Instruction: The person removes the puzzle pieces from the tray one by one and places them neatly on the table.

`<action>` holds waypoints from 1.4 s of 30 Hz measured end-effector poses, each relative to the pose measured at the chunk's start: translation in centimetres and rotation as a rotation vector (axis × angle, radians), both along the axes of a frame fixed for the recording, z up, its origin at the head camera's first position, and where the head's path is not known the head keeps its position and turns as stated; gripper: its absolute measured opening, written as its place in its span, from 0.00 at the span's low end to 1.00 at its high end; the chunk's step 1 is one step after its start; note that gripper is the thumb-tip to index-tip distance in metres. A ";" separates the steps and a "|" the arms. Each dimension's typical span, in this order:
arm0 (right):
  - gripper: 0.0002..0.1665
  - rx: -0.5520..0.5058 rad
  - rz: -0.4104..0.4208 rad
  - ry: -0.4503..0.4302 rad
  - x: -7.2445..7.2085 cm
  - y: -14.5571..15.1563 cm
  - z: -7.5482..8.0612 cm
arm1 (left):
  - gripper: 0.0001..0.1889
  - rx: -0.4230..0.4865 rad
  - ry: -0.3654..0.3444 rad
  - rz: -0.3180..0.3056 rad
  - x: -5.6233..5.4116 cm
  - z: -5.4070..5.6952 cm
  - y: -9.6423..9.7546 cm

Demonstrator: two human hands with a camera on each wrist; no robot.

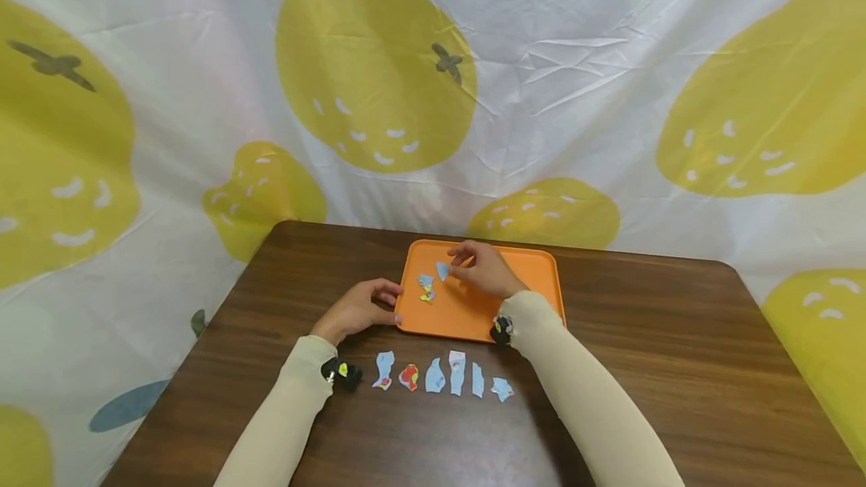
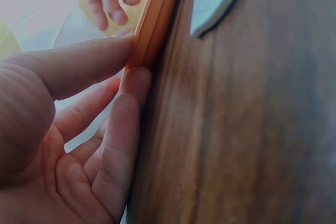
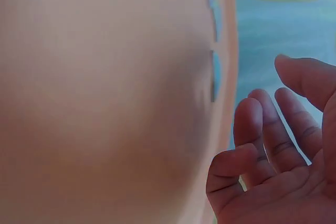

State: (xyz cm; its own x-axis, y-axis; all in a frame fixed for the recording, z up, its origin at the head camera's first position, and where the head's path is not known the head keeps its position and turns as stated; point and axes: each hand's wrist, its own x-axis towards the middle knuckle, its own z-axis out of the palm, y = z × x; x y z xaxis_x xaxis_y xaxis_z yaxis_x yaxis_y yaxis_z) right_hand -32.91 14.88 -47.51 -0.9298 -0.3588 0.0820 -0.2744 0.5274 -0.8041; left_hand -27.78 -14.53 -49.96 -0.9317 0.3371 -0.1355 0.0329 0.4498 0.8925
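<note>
An orange tray [image 1: 473, 318] lies on the table, and my left hand [image 1: 358, 309] holds its left edge near the front corner. Thumb and fingertips meet the orange rim [image 2: 152, 30] in the left wrist view. Above the tray my right hand [image 1: 483, 269] hovers, thumb apart from loosely bent fingers [image 3: 249, 119] and nothing between them. Close by its fingertips is a small light blue paper piece [image 1: 443, 270], which lies on the tray in the right wrist view. Joined blue-and-yellow torn pieces [image 1: 426, 288] lie left of it.
In front of the tray, several torn paper pieces stand in a row on the brown wooden table [image 1: 649, 367], among them a red-and-yellow one [image 1: 409, 376] and a long blue one [image 1: 456, 374]. A fruit-print curtain [image 1: 541, 96] hangs behind the table.
</note>
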 end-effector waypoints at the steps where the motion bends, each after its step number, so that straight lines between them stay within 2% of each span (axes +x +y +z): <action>1: 0.23 0.011 0.001 -0.001 -0.2 -0.1 -0.1 | 0.28 0.005 -0.002 0.001 0.0 0.0 0.0; 9: 0.24 0.078 -0.006 -0.053 -0.8 -0.6 -0.6 | 0.28 0.006 0.005 -0.007 0.0 -0.1 0.2; 15: 0.25 0.101 -0.022 -0.089 -1.2 -0.9 -0.9 | 0.28 0.007 -0.007 0.002 0.1 0.2 0.4; 21: 0.29 0.130 -0.039 -0.075 -1.7 -1.2 -1.2 | 0.28 0.008 -0.008 -0.002 0.2 0.4 0.5; 27: 0.31 0.149 -0.063 -0.067 -1.6 -1.3 -1.1 | 0.28 0.009 -0.007 -0.010 0.0 0.0 0.5; 34: 0.35 0.177 0.006 -0.032 -1.4 -1.2 -1.0 | 0.28 0.009 0.013 -0.010 0.1 -0.1 0.1; 42: 0.30 0.227 0.072 -0.007 -1.2 -0.7 -0.7 | 0.29 0.028 0.024 -0.011 0.1 -0.2 -0.1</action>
